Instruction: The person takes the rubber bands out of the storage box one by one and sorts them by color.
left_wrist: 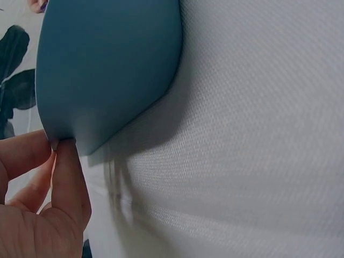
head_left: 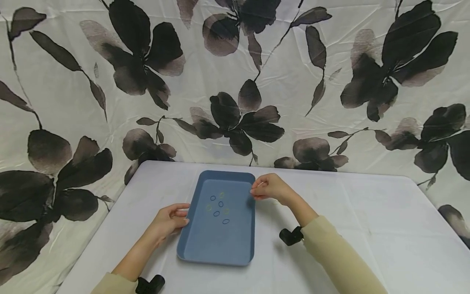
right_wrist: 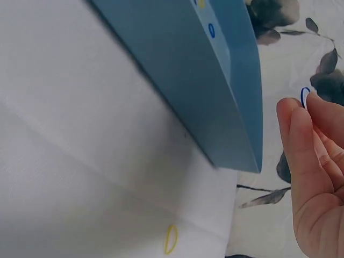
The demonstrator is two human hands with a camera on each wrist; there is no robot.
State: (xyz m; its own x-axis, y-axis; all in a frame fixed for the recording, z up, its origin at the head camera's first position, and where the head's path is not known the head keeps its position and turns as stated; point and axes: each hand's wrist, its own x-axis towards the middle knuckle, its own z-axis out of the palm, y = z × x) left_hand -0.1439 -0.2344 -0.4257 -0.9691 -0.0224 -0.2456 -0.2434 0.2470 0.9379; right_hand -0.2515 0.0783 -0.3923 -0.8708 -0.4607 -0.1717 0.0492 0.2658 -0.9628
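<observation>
A blue rectangular tray [head_left: 205, 247] rests on the table, holding several small loops that look like rubber bands, some blue [head_left: 223, 222] and some yellow [head_left: 224, 212]. At the tray's left side, my left hand [head_left: 168, 220] grips the rim between thumb and fingers. Beyond the tray's right rim, near its far corner, is my right hand [head_left: 273, 190]. Its thumb and fingertips pinch a thin blue rubber band [right_wrist: 302, 98], which stands up from the fingertips in the right wrist view.
A yellow rubber band [right_wrist: 167, 242] lies on the white tablecloth [head_left: 330, 204] outside the tray. Behind the table hangs a white cloth [head_left: 293, 73] with dark flowers. Black devices [head_left: 291, 236] are strapped at both wrists.
</observation>
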